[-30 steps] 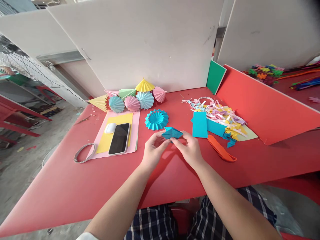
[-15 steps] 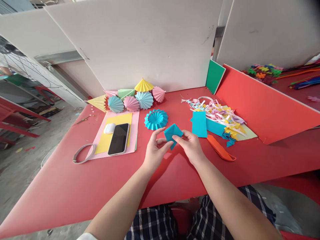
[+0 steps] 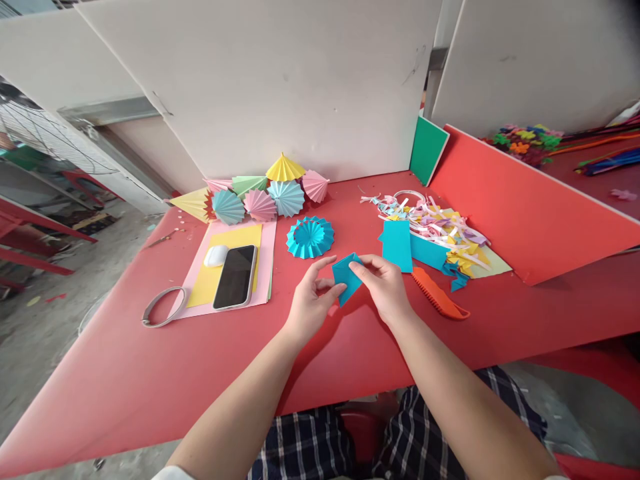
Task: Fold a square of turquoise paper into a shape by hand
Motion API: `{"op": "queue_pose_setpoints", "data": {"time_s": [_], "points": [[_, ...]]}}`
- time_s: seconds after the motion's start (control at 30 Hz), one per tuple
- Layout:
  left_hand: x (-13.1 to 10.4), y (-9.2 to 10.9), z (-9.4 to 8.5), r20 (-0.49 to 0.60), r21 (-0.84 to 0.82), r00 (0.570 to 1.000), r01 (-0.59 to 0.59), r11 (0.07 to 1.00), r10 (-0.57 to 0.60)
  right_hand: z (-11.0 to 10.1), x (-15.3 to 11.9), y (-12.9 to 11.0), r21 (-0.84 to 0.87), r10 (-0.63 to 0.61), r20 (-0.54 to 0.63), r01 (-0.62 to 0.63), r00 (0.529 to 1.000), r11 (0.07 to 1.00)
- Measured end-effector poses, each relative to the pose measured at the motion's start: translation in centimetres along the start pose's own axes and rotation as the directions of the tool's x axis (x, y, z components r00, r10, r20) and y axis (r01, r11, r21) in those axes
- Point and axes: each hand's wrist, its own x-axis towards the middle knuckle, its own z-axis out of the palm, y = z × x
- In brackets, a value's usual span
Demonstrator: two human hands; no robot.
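Fingers (image 3: 375, 263) of the left hand (image 3: 309, 303) and the right hand (image 3: 387, 292) are both grasping one folded blue paper (image 3: 347, 279), which is above the red table (image 3: 215, 380). Beyond it lies a round pleated piece (image 3: 311, 238).

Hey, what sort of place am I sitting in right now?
Probably a paper-craft workspace, though I can't tell whether it's a workshop or a classroom. The red table holds pleated paper cones and a pile of paper strips, and you're holding folded blue paper.
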Motion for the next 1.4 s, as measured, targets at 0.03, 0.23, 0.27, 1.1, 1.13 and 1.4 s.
{"op": "queue_pose_setpoints", "data": {"time_s": [0.03,0.23,0.27,1.1,1.13,1.4], "points": [[0.0,0.0,0.0,0.007,0.015,1.000,-0.006,1.000,0.006,-0.1,0.1,0.0,0.000,-0.001,0.002,0.001,1.000,1.000],[0.3,-0.1,0.0,-0.149,0.013,0.985,-0.085,0.996,0.086,-0.3,0.6,0.4,-0.014,0.013,-0.007,-0.013,1.000,1.000],[0.3,-0.2,0.0,-0.161,0.009,0.982,-0.097,0.995,0.097,-0.3,0.6,0.4,0.008,0.037,0.024,-0.037,0.999,0.999],[0.0,-0.8,-0.2,-0.084,0.329,0.957,-0.236,0.914,0.277,-1.0,0.2,-0.6,-0.059,0.059,0.178,-0.049,0.982,0.997],[0.0,-0.9,-0.3,-0.066,0.355,0.951,-0.260,0.898,0.302,-1.0,0.3,-0.5,-0.051,0.056,0.170,-0.048,0.984,0.998],[0.2,-0.8,-0.4,0.043,0.325,0.974,-0.225,0.919,0.224,-1.1,0.4,-0.2,-0.050,-0.001,0.167,0.010,0.986,0.999]]}}
